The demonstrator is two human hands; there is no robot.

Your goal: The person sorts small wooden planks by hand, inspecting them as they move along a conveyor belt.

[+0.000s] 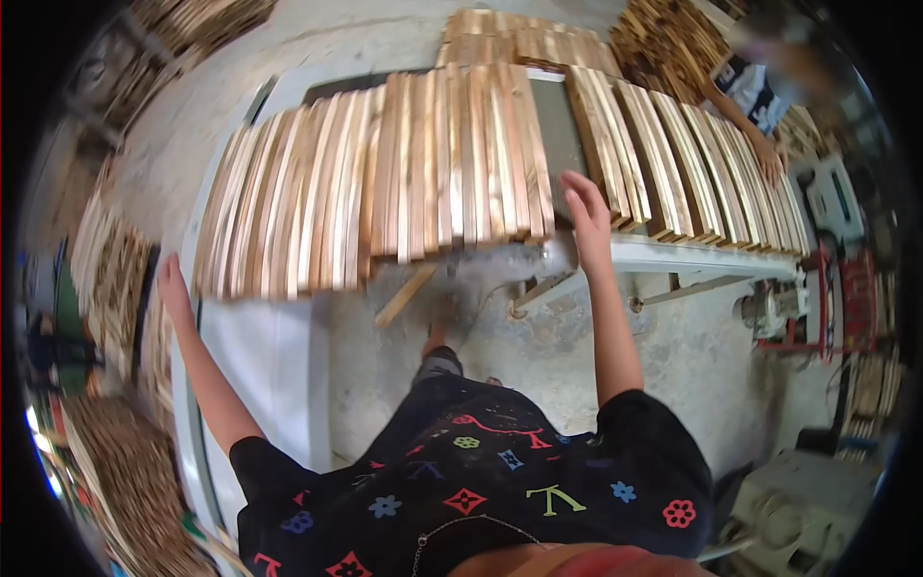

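A long row of wooden slats (413, 173) stands packed side by side on the work surface in front of me. My left hand (171, 281) is at the row's left end, fingers stretched out beside the outermost slat. At the other end my right hand (588, 213) is raised near the last slat, its thumb and fingers apart and nothing in them. To the right of that hand, past a gap, a second row of slats (687, 168) lies on the pale metal frame (692, 258).
Another person (755, 101) stands at the far right, one hand on the second row. Stacked slats lie on the floor behind (524, 38) and to the left (125, 471). A loose wood piece (404, 295) sticks out below the row. A machine (788, 510) stands at lower right.
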